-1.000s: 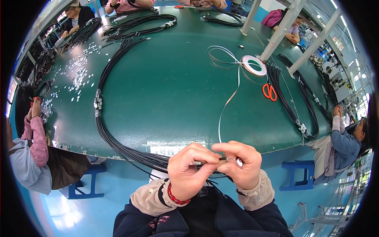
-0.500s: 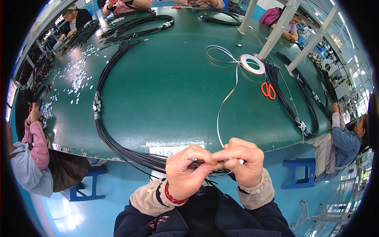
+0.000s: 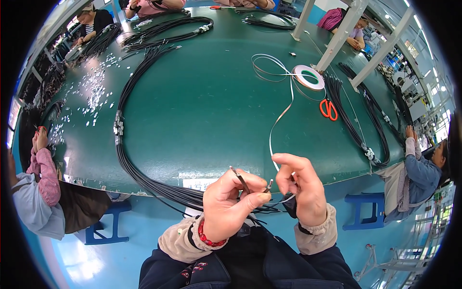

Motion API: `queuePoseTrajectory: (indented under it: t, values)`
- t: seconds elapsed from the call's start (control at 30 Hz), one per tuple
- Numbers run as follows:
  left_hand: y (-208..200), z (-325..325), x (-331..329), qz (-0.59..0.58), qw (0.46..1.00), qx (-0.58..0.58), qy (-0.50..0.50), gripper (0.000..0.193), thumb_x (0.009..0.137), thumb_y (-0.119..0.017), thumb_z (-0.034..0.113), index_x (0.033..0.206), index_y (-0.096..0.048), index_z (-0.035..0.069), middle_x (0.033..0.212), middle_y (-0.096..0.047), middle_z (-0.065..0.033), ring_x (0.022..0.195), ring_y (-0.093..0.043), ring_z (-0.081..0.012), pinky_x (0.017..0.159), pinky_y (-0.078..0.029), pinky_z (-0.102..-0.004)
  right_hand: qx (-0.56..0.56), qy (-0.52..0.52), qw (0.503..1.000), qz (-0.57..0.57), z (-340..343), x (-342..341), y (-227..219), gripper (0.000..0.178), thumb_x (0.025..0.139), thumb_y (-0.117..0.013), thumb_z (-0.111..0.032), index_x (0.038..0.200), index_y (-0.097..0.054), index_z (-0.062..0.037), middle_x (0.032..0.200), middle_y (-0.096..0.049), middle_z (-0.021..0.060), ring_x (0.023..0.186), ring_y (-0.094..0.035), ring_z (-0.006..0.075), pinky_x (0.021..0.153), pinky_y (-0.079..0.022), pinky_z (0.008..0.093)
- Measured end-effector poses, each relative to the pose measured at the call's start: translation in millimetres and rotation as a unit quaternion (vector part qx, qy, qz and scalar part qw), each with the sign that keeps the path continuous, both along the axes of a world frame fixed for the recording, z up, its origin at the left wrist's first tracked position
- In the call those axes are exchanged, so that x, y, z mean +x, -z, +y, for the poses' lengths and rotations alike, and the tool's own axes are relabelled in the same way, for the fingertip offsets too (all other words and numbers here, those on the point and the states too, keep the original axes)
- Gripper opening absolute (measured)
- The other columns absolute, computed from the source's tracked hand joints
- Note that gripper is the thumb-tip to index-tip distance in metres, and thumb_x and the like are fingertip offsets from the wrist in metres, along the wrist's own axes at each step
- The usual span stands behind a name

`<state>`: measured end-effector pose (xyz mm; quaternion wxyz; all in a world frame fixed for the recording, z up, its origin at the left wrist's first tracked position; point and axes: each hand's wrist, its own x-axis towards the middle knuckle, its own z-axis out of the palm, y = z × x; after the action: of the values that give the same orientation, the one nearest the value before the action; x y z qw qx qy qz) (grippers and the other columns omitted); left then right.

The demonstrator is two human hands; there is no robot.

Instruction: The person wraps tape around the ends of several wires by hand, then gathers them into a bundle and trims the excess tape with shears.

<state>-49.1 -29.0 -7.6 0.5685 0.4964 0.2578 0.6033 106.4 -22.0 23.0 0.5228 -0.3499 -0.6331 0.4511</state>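
Note:
Over the table's near edge, my left hand (image 3: 231,200) is closed on a thin black cable (image 3: 239,179), whose metal tip sticks up past the knuckles. At its fingertips another short end with a silvery tip (image 3: 270,185) stands up. My right hand (image 3: 305,192) is a little apart on the right, fingers bent, with a narrow white tape strip (image 3: 271,139) running into it. That strip leads back to a white tape roll (image 3: 308,78) with a green core. Under the right fingers is a dark object (image 3: 290,206) I cannot make out. A black cable bundle (image 3: 161,189) passes behind my left hand.
Orange-handled scissors (image 3: 328,110) lie right of the strip. More cable bundles (image 3: 353,123) rest at the right; small silvery pieces (image 3: 94,89) are scattered at the left. White posts (image 3: 339,36) rise from the green table (image 3: 202,111). Other people sit around it; blue stools (image 3: 363,212) stand below.
My right hand has drawn away from the left and its index finger has lifted. The cable tips at my left fingers now show. The tape strip has shifted slightly right.

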Motion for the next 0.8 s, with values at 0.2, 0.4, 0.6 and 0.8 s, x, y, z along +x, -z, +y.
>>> queuePoseTrajectory:
  t: [0.2,0.4,0.6,0.8]
  values:
    - [-2,0,-1,0.021,1.000,-0.011,0.008,0.024,0.077,-0.063,-0.008,0.099,-0.055,-0.004,0.076,-0.057,-0.0085,0.065,-0.058,-0.0135,0.057,-0.047,-0.0237,-0.048,0.004,0.997,0.053,-7,5,0,0.028,0.092,-0.051,-0.020,0.109,-0.051,0.0028,0.063,-0.051,0.0014,0.057,-0.046,0.0070,0.054,-0.033,0.0184]
    - [0,2,-2,0.073,0.997,0.039,0.005,0.023,0.077,-0.063,-0.009,0.100,-0.058,-0.004,0.081,-0.058,-0.0096,0.064,-0.057,-0.0122,0.056,-0.046,-0.0220,0.057,0.025,0.998,-0.021,1,14,0,0.022,0.087,-0.058,-0.016,0.097,-0.058,0.0043,0.066,-0.057,0.0059,0.058,-0.053,0.0111,0.051,-0.036,0.0196]
    - [-5,2,-1,0.111,0.992,0.051,-0.004,0.017,0.076,-0.064,-0.010,0.092,-0.063,-0.005,0.084,-0.059,-0.0104,0.064,-0.057,-0.0115,0.055,-0.045,-0.0217,0.007,0.036,0.999,-0.011,-2,17,-10,0.006,0.078,-0.065,-0.002,0.080,-0.065,0.0040,0.067,-0.063,0.0113,0.057,-0.056,0.0133,0.047,-0.040,0.0209]
    - [-8,2,5,0.124,0.988,0.079,-0.040,0.020,0.073,-0.065,-0.011,0.091,-0.064,-0.004,0.083,-0.060,-0.0100,0.065,-0.057,-0.0116,0.056,-0.045,-0.0217,0.052,0.022,0.998,-0.039,-1,25,-8,0.007,0.070,-0.069,0.004,0.075,-0.064,0.0029,0.066,-0.064,0.0125,0.057,-0.057,0.0124,0.045,-0.040,0.0206]
